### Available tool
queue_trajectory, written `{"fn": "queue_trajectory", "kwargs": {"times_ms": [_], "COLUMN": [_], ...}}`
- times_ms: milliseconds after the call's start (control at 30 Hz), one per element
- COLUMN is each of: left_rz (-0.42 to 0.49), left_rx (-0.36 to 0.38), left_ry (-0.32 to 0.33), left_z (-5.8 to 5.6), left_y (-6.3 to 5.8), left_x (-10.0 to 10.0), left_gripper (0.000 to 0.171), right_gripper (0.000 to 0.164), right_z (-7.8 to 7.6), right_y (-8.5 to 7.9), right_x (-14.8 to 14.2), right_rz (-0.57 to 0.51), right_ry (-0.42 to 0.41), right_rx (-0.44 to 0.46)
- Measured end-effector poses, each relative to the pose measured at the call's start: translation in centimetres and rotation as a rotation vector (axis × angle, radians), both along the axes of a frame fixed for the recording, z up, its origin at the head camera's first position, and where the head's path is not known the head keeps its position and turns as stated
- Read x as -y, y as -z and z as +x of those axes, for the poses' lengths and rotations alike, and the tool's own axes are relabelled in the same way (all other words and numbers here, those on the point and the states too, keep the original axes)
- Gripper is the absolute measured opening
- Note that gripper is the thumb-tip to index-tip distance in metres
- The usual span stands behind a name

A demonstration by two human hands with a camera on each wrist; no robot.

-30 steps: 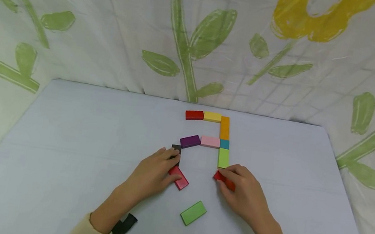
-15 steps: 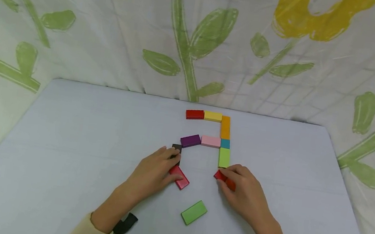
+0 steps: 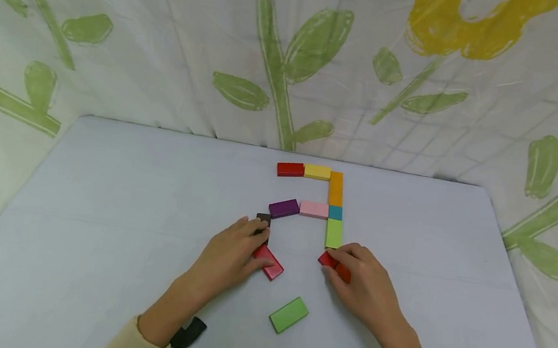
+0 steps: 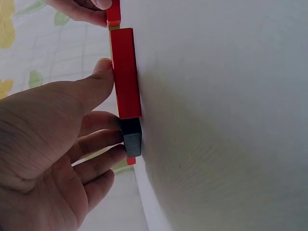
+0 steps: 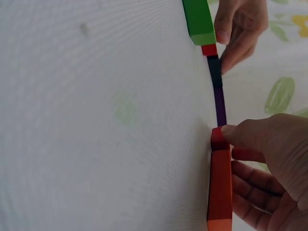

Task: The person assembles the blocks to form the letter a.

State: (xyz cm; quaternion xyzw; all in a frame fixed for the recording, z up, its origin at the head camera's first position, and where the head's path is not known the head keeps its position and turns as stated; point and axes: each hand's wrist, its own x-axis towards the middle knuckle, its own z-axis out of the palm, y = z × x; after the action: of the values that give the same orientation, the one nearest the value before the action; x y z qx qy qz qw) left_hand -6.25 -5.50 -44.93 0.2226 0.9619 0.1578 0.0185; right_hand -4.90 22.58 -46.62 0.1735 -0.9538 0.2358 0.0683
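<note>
In the head view, my left hand (image 3: 224, 258) lies over the left end of the block pattern. Its thumb rests on a pinkish-red block (image 3: 274, 270), while the other fingers touch a black block (image 3: 263, 217), which they partly cover. Those two blocks meet end to end in the left wrist view. Over on the right, my right hand (image 3: 367, 284) pinches a small red block (image 3: 327, 259) between thumb and index finger, just below a lime-green block (image 3: 333, 233). An orange-red block (image 3: 343, 273) adjoins the small red one, partly hidden under the hand.
A green block (image 3: 288, 315) lies alone between the forearms. Farther back, red (image 3: 290, 169), yellow (image 3: 317, 172), orange (image 3: 336, 188), teal (image 3: 335, 213), pink (image 3: 314, 209) and purple (image 3: 283, 208) blocks form a line on the white table (image 3: 122, 187). A flowered curtain (image 3: 167, 51) hangs behind.
The free end of the pinkish-red block has swung slightly away and to the right under my left thumb. My right hand has hardly moved.
</note>
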Motion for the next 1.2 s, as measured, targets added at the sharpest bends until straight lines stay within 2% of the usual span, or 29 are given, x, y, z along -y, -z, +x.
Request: {"fn": "queue_trajectory", "kwargs": {"times_ms": [333, 533, 833, 1200], "left_rz": [0.009, 0.006, -0.013, -0.007], "left_rx": [0.013, 0.026, 0.028, 0.034], "left_ry": [-0.016, -0.020, -0.008, -0.006], "left_z": [0.2, 0.2, 0.0, -0.2], "left_y": [0.0, 0.0, -0.1, -0.2], "left_x": [-0.2, -0.2, -0.3, -0.2], "left_gripper": [0.059, 0.059, 0.060, 0.062], "right_gripper": [0.033, 0.031, 0.033, 0.035], "right_z": [0.2, 0.5, 2.2, 5.2], "right_y": [-0.1, -0.6, -1.6, -1.0], "right_x": [-0.1, -0.1, 0.4, 2.2], "right_rz": [0.002, -0.021, -0.096, -0.044], "right_ry": [0.009, 0.005, -0.107, -0.210], "right_rx": [0.002, -0.048, -0.082, -0.068]}}
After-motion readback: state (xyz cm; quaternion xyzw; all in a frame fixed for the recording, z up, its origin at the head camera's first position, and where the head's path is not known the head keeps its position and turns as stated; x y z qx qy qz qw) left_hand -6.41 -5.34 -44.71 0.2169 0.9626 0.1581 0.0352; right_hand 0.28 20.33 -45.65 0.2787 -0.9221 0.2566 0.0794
